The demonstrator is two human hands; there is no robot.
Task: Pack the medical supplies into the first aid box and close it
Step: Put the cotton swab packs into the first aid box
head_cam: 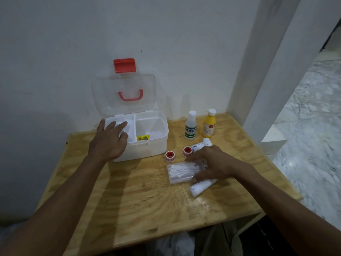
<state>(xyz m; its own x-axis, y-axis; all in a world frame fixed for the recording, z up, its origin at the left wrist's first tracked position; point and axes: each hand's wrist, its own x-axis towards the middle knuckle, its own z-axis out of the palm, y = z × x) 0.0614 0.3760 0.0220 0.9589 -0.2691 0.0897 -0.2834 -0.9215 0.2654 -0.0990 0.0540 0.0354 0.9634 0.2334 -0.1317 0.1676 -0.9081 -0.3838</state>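
Observation:
The white first aid box (147, 150) stands open at the back left of the wooden table, its clear lid (127, 85) with a red handle and red latch leaning on the wall. A small yellow packet (143, 138) lies inside. My left hand (108, 141) rests flat on the box's left front rim, fingers spread. My right hand (212, 163) lies over the right end of a clear case of cotton swabs (181, 171), fingers closing around it. Two red tape rolls (169, 156) (187, 151), two bandage rolls (201, 185) (200, 145), a clear bottle (190, 127) and a yellow bottle (209, 125) sit around it.
The table (147, 200) stands against a white wall, with a white pillar (267, 71) at its right back corner. Its right and front edges drop to a marbled floor (310, 145).

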